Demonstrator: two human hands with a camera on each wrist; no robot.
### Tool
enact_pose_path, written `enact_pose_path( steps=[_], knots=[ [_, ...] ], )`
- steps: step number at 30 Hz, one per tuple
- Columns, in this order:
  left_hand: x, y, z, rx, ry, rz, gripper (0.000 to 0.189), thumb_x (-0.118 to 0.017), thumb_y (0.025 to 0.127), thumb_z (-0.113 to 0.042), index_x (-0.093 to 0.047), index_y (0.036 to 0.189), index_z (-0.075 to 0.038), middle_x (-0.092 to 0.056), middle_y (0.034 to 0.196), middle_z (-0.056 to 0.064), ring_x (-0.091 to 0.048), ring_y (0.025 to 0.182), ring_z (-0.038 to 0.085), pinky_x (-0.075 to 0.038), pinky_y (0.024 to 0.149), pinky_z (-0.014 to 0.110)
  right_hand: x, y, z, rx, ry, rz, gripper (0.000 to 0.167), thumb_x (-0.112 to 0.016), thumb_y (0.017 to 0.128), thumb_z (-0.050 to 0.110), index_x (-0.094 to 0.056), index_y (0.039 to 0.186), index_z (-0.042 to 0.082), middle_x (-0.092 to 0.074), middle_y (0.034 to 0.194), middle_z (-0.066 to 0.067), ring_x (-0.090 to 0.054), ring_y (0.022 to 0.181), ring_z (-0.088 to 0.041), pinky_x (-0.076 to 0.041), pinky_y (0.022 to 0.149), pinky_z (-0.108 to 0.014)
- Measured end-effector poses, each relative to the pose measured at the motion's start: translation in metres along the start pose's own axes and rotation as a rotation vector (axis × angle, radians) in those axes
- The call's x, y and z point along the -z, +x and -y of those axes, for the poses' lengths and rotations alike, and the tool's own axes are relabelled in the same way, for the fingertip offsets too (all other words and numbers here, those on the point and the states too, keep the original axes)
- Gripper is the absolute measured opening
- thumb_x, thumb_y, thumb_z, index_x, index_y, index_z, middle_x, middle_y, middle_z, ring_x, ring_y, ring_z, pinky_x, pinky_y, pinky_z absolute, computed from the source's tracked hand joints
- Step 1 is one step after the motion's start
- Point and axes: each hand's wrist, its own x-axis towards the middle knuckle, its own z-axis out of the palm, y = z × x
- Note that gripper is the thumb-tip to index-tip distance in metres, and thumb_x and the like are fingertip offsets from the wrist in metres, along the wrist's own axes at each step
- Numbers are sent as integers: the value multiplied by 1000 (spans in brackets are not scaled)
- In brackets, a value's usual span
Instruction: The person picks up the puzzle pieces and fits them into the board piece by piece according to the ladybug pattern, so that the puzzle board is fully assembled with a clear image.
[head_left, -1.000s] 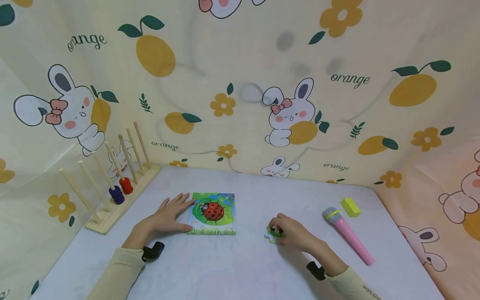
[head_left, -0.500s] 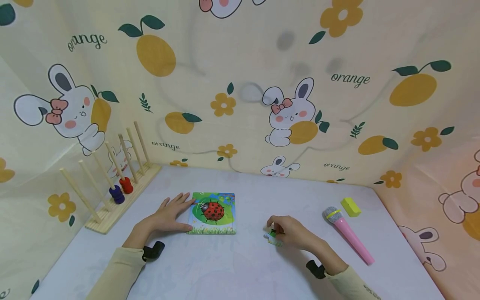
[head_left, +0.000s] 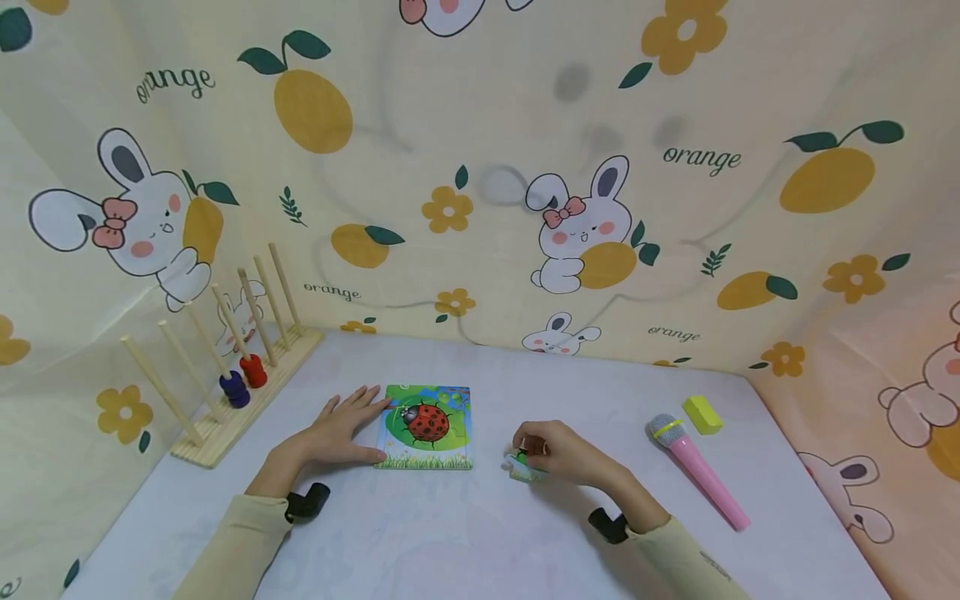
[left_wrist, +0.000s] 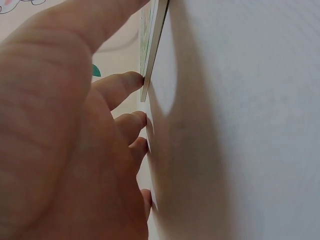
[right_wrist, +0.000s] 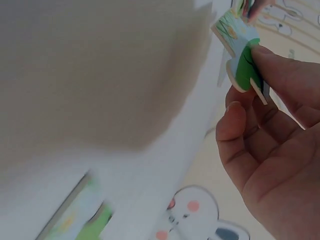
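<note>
A square ladybug puzzle board [head_left: 426,425] lies flat on the table, left of centre. My left hand [head_left: 345,433] rests at its left side, fingers spread, with thumb and index finger at the board's edge; the left wrist view shows the index fingertip against the board's thin side [left_wrist: 148,75]. To the board's right, my right hand [head_left: 558,454] pinches a green and light-blue puzzle piece [right_wrist: 245,62] between thumb and fingers, tilted. Another similar puzzle piece [right_wrist: 80,215], blurred, lies on the table in the right wrist view.
At the left stands a wooden peg rack [head_left: 255,396] with blue rings [head_left: 234,390] and red rings [head_left: 253,372]. A pink toy microphone [head_left: 705,479] and a yellow block [head_left: 702,414] lie at the right. A patterned cloth [head_left: 480,275] rises behind the white table.
My right hand has moved left towards the board with the puzzle piece, which has tilted in its grip. The left hand and the board have stayed in place.
</note>
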Motion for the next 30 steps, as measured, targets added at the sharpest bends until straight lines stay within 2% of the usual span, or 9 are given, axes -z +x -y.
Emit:
enact_pose_path(
  steps=[5,9,15,20,25,30],
  knots=[
    [0,0,0,-4,-3,-4,96,-76,80,-54,-36,155,-8,-18,163,22,-7,150,44,0,115,68,-2,25,10,20,13,20,20,-67,88,-8,-66,101,8,-60,80,4,-53,72,-8,-48,62,-23],
    [-1,0,1,-5,-3,-5,96,-76,80,-56,-36,155,-9,-18,163,21,-7,150,44,0,115,68,-5,49,20,67,4,44,20,-67,88,-8,-66,102,6,-62,80,2,-52,69,-7,-47,61,-23],
    [-2,1,3,-9,12,-1,97,-75,80,-58,-36,155,-10,-18,163,20,-7,150,43,-1,115,68,-15,83,35,134,-53,76,18,-69,88,-8,-67,102,3,-61,79,0,-52,70,-8,-47,63,-23],
    [-1,1,4,-14,7,-5,97,-75,80,-57,-36,155,-10,-18,163,21,-8,150,44,-1,115,68,-28,109,46,141,-103,98,17,-72,86,-6,-66,99,4,-56,78,1,-49,73,-11,-43,64,-22],
    [-2,2,6,-10,4,6,97,-74,81,-58,-35,156,-11,-17,164,19,-6,151,42,0,115,67,-43,127,54,143,-107,138,15,-71,87,-6,-66,98,3,-56,79,4,-48,73,-7,-43,64,-19],
    [-3,2,8,-20,8,-3,97,-74,80,-59,-35,155,-11,-18,164,19,-7,150,42,-1,115,68,-52,135,60,140,-88,172,18,-70,89,-5,-67,103,5,-62,85,1,-50,73,-6,-45,66,-17]
  ],
)
